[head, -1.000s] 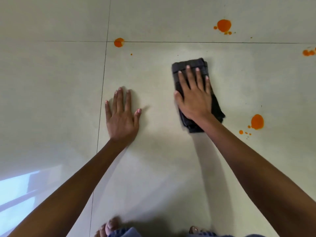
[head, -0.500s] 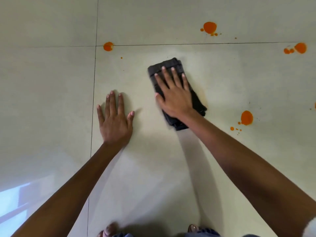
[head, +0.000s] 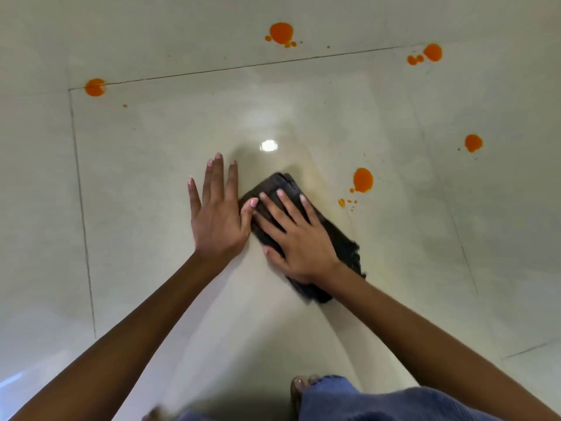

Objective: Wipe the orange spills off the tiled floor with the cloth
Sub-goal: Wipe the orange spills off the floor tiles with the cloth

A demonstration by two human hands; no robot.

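Orange round spills [head: 95,87] dot the glossy cream tiled floor [head: 151,165]; our left hand [head: 217,215] lies flat, fingers spread, holding nothing, just beside the folded dark grey cloth [head: 343,241] under our flat right hand [head: 299,238]. Dragging it across the nearby blob [head: 362,180] could smear rather than lift it, we judge.

There are five big orange spills [head: 362,180] on the floor [head: 151,177], one dark cloth [head: 343,241], and two hands [head: 217,220].
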